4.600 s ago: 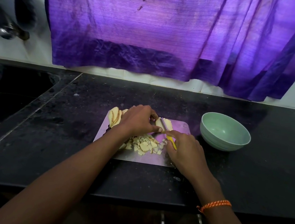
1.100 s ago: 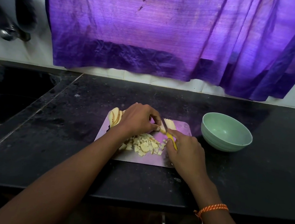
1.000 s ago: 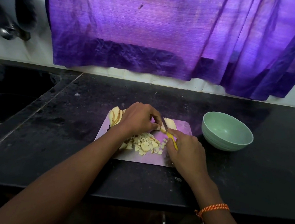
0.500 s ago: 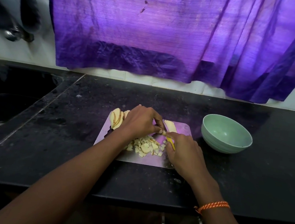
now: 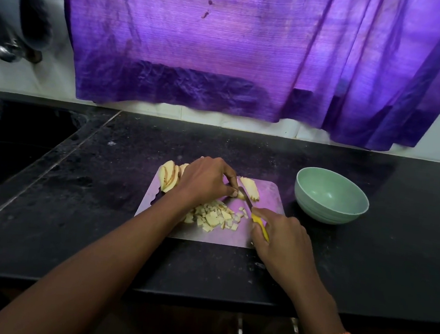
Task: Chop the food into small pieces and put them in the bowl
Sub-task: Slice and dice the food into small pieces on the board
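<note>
A metal cutting board [image 5: 269, 197] lies on the black counter. My left hand [image 5: 207, 181] pinches a pale slice of food [image 5: 241, 195] against the board. My right hand [image 5: 284, 237] grips a yellow-handled knife [image 5: 259, 224] whose blade points at that slice. A heap of small chopped pieces [image 5: 215, 216] sits in front of my left hand. Uncut slices [image 5: 169, 178] lean at the board's far left, and more slices [image 5: 251, 189] lie at its far right. A pale green bowl [image 5: 331, 199], nothing in it, stands to the right of the board.
A dark sink [image 5: 12, 145] is sunk into the counter on the left. A purple curtain [image 5: 236, 49] hangs over the back wall. The counter's front edge [image 5: 203, 296] runs just below my wrists.
The view has tilted slightly. My right hand and the knife have drawn back a little toward me; my left hand keeps holding the slice in place.
</note>
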Demonstrator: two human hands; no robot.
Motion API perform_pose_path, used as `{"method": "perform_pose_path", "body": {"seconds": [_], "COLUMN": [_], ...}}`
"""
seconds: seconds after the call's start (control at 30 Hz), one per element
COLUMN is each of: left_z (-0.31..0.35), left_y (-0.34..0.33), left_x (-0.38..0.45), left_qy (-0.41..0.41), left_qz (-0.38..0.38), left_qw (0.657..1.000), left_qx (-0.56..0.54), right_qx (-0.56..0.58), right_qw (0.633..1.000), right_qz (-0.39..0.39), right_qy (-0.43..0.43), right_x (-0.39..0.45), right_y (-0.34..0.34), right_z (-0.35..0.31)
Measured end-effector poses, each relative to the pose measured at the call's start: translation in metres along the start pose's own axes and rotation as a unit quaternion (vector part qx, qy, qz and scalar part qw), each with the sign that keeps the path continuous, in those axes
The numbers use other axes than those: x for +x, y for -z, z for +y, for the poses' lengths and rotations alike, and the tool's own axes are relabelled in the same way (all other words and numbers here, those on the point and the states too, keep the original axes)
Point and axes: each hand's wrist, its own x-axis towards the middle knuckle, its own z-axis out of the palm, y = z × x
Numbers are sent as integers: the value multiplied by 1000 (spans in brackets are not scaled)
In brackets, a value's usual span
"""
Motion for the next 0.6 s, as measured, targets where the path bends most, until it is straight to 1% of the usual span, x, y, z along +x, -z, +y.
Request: {"method": "perform_pose_path", "body": {"seconds": [0.1,0.27,0.4,0.5,0.6], "left_z": [0,-3,-5,-10,-15], "left_y": [0,-3,-4,-4,-3], "left_x": [0,1,2,4,5], "left_qy": [5,14,6,20,30], "left_qz": [5,4,9,12,16], "left_qw": [1000,1000,1000,999,999], "left_qx": [0,-9,-8,-21,-14], "right_qx": [1,42,63,62,38], "right_qw": [1000,999,997,997,999], "right_qz": [-1,17,39,51,34], "right_qy": [-9,-16,-22,-19,-6], "right_x": [-5,-9,-4,5,17], "right_y": [2,3,1,-2,-5], "right_z": [3,8,7,2,-5]}}
